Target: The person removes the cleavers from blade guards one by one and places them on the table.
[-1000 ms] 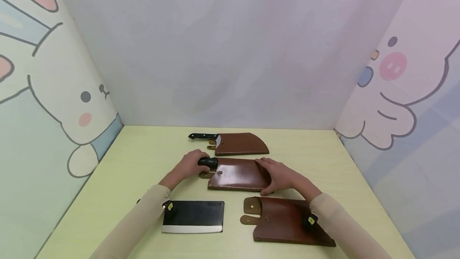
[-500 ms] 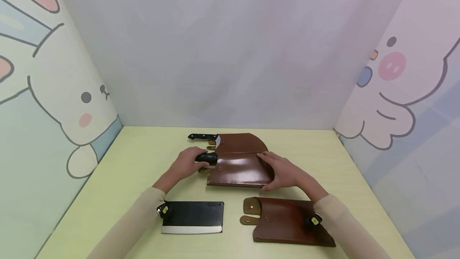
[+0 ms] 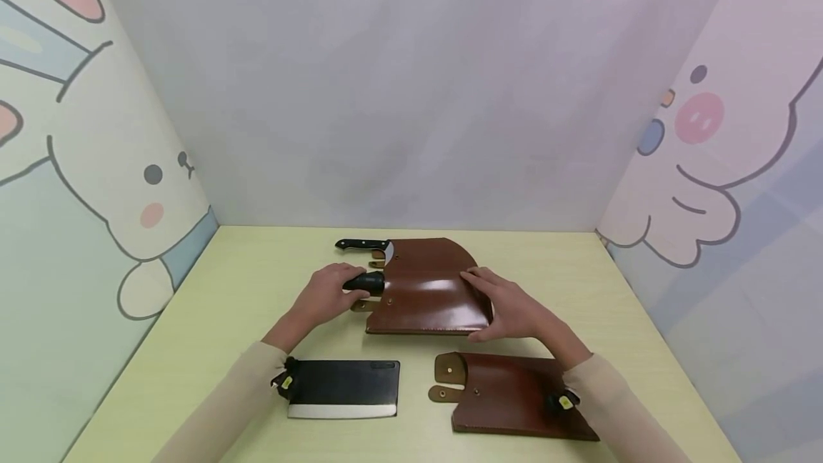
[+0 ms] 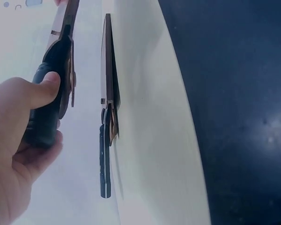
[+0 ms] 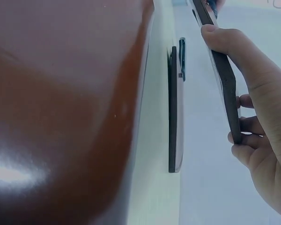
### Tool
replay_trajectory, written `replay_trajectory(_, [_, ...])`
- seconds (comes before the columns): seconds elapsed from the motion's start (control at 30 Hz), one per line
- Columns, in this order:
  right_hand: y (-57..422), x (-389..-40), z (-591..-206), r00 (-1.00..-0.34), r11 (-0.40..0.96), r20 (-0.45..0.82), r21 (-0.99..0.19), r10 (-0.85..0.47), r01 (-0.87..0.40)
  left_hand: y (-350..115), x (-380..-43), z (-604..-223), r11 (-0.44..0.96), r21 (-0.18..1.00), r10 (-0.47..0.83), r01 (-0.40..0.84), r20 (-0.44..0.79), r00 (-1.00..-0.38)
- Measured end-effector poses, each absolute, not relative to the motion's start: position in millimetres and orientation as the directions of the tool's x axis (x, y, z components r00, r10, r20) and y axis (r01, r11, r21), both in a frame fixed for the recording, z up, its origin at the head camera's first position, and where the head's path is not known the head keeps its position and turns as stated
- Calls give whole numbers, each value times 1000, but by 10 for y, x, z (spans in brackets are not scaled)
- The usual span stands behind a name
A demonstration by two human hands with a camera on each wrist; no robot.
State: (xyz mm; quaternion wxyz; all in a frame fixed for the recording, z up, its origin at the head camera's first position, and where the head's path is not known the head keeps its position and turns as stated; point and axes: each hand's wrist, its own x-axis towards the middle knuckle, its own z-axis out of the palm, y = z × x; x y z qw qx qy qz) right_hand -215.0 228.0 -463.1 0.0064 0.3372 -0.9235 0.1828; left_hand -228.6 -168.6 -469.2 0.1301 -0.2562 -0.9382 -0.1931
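Note:
Between both hands hangs a cleaver in a glossy brown leather sheath (image 3: 424,309), raised off the table and overlapping the far sheath in the head view. My left hand (image 3: 324,293) grips its black handle (image 4: 49,105), thumb along the side. At the opposite end, my right hand (image 3: 511,311) holds the sheath across its edges, thumb on one and fingertips on the other, as the right wrist view shows. Behind lies a second knife with a black riveted handle (image 3: 361,244), its blade in a brown sheath with a curved corner (image 3: 431,252).
At the front left, a bare dark cleaver blade (image 3: 341,381) lies flat, its handle hidden behind the left wrist. Another brown sheath (image 3: 508,399), flap and strap spread at its left end, rests at front right, partly under the right forearm. Walls enclose the pale yellow table (image 3: 270,256).
The sheathed cleaver has risen and shifted slightly back and left, so its sheath now covers the near edge of the far one. Both hands keep their hold; the other things stay put.

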Motion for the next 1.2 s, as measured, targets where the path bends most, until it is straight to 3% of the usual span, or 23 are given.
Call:
replay_trajectory(0.43, [2301, -2090, -4606, -760, 671, 180, -375, -625, -640, -1670, -2223, -4695, 773, 302, 426, 558, 404, -809])
replay_trajectory(1.2, [2381, -2080, -4682, -766, 681, 160, -371, -623, -631, -1779, -2224, -4726, 777, 300, 433, 552, 381, -817])
